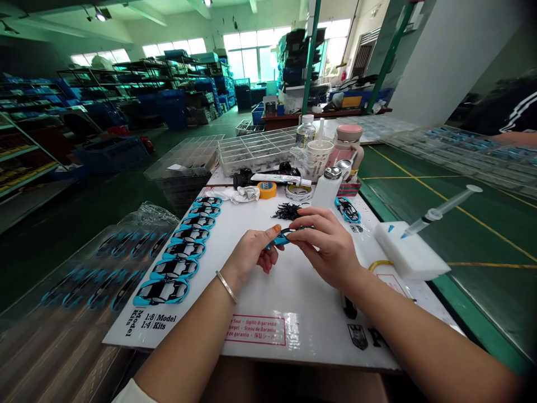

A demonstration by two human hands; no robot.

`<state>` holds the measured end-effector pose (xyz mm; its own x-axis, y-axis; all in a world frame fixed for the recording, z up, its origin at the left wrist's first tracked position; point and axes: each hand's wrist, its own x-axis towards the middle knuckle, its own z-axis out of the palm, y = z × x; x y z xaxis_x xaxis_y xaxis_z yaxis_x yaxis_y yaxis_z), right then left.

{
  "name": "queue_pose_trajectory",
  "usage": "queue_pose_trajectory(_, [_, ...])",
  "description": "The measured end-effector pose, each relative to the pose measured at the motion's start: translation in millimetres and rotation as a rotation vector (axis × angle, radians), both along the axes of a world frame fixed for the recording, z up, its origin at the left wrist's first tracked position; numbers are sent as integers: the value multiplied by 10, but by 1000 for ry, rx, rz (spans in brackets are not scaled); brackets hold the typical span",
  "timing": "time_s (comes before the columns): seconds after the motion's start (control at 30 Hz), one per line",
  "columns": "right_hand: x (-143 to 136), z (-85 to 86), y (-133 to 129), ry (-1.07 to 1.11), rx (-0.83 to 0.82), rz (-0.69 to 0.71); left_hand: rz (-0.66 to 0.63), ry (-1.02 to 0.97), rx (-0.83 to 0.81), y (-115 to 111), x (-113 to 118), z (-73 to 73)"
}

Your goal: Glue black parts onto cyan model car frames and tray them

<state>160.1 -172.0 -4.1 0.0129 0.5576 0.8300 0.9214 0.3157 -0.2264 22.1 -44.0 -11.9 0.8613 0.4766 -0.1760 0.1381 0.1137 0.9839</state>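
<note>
Above the middle of the white board, my left hand is closed on one end of a small blue and black part. The fingers of my right hand pinch its other end, hiding much of it. Just behind my hands lies a pile of small black pieces. Along the board's left side runs a column of several similar blue and black parts. One more such part rests to the right of the pile.
A syringe stands in a white foam block at the right. Orange tape, a white bottle, a cup and a pink jar line the back. Clear trays stand behind. A person's sleeve shows at far right.
</note>
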Motion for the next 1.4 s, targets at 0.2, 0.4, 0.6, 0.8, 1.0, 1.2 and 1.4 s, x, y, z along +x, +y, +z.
queue_pose_trajectory(0.2, [17,15,28,-68,52,29,-21,-4,-83,-41,10,-14])
queue_pose_trajectory(0.4, [38,-2,57,-58,48,48,-20,-9,-127,-61,27,-46])
queue_pose_trajectory(0.6, [26,-15,33,-39,38,40,9,-45,-39,-33,10,-25])
queue_pose_trajectory(0.8, [52,63,-59,121,65,-27,99,-26,37,-30,29,3])
queue_pose_trajectory(1.0, [109,28,-57,360,-77,-90,108,-22,242,-29,28,-27])
queue_pose_trajectory(1.2, [108,-50,-14,511,-367,-125,132,-31,463,-84,-3,31])
queue_pose_trajectory(1.4, [111,-21,3,515,-490,-166,153,-3,502,-76,-17,47])
